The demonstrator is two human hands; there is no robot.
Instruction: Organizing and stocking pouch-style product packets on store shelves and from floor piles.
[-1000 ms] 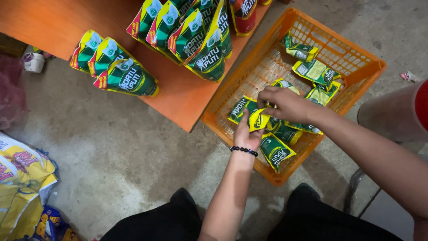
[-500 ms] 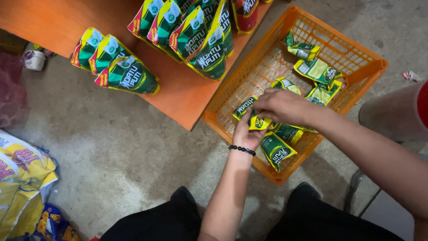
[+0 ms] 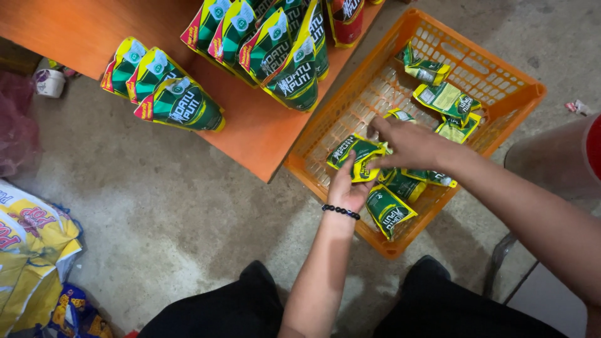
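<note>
Hands (image 3: 375, 163) apparently gripping pouch (image 3: 355, 155), over crate (image 3: 526, 94)

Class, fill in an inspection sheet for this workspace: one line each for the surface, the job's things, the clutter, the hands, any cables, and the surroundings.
Surface: orange shelf board above a grey concrete floor.
Job's things: orange plastic crate on the floor holding green and yellow pouches; one pouch held over it; more pouches standing in rows on the shelf.
Clutter: small wrapper scrap on the floor.
Hands: left hand, with a bead bracelet, under the held pouch; right hand gripping it from above.
Cables: nothing seen.
Surroundings: yellow printed sacks at left; a small white cup under the shelf.
</note>
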